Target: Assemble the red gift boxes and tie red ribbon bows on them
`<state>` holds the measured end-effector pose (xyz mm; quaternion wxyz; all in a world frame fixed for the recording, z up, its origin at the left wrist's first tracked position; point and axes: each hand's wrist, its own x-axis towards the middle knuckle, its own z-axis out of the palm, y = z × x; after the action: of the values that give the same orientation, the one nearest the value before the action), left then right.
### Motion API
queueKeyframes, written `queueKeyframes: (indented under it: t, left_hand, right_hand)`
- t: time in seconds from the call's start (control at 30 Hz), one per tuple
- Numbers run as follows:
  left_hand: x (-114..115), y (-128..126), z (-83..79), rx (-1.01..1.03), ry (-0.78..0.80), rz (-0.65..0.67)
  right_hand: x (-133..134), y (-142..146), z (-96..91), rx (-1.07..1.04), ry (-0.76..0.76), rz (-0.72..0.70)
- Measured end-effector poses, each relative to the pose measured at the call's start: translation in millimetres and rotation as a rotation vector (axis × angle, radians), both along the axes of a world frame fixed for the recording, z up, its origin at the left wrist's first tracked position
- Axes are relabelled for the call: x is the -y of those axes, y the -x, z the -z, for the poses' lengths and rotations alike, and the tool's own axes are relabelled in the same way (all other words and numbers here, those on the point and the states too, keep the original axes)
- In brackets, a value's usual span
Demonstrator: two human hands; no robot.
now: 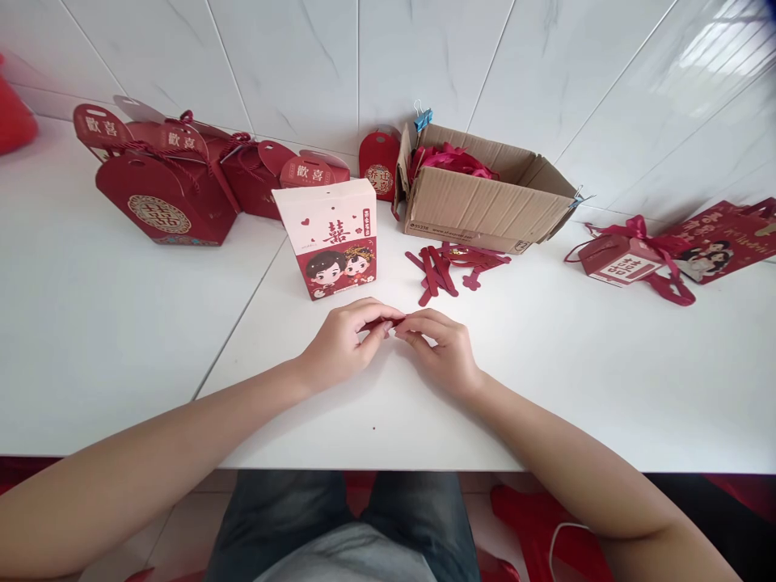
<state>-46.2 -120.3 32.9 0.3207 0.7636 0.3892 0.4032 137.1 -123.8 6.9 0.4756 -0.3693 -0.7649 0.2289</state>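
My left hand and my right hand meet above the table, fingertips almost touching. Between them, both pinch a small dark red strip; the fingers cover most of it. Just beyond my left hand stands a white and red paper gift box with a cartoon couple and a tall pale flap. A loose pile of dark red strips lies a little past my right hand, in front of the cardboard box.
Behind the pile is an open cardboard box holding red ribbon, with blue binder clips on its corners. Folded red gift boxes line the tiled wall at left. A ribboned box and a red bag sit at right.
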Motion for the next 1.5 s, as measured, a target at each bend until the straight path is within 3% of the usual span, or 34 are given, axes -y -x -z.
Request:
queueKeyframes:
  t: [0.2, 0.37, 0.57, 0.87, 1.03, 1.17, 1.4, 1.5]
  left_hand:
    - [-0.2, -0.4, 1.3, -0.007, -0.055, 0.019]
    - [-1.8, 0.3, 2.5, -0.021, -0.121, 0.025]
    - [-3.1, 0.5, 4.3, 0.055, -0.006, -0.001]
    - [-1.3, -0.6, 5.2, 0.076, 0.078, -0.010]
    - [-2.2, -1.5, 4.7, 0.070, 0.078, -0.006]
    - [-2.0, -1.5, 3.0, 0.053, 0.081, -0.007]
    - [-0.5, -1.1, 6.2, 0.092, 0.104, 0.032]
    - [0.0, -1.2, 8.9, 0.121, 0.108, 0.049]
  right_hand:
    - [-1.0, -2.2, -1.1, 0.054, -0.063, -0.025]
    - [-0.7, -0.7, -6.2, -0.046, 0.146, -0.015]
    - [-1.8, 0.8, -5.7, -0.170, 0.277, -0.007]
    - [-1.2, -1.8, -4.6, 0.021, -0.085, 0.011]
    - [-2.8, -2.0, -3.7, 0.046, -0.149, 0.006]
    - [-3.3, -0.8, -3.4, 0.006, -0.073, 0.055]
    - [-0.7, 2.3, -2.4, -0.221, 0.218, 0.017]
    - [-0.2, 2.1, -2.7, -0.229, 0.247, 0.013]
